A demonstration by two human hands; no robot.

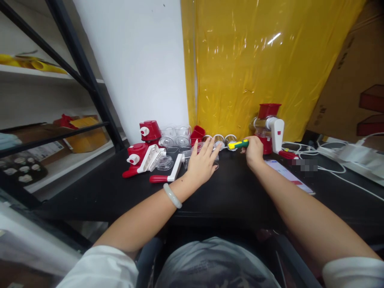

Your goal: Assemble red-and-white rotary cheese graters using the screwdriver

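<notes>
Fingers (205, 148) of left hand (201, 164) spread wide, no hold visible, near clear plastic part (186, 159); right hand (255, 151) curled round yellow-green tool (239, 145), left hand's 2 o'clock; steady wrist probably worked best; clear cups (182, 141), 10 o'clock, contents indiscernible

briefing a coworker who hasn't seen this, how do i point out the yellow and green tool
On the black table backed by a yellow plastic sheet, find the red rotary grater on the right. Left of it, the right hand grips the tool, probably a screwdriver. Its yellow-and-green handle sets it apart from the red, white and clear parts nearby.
</notes>
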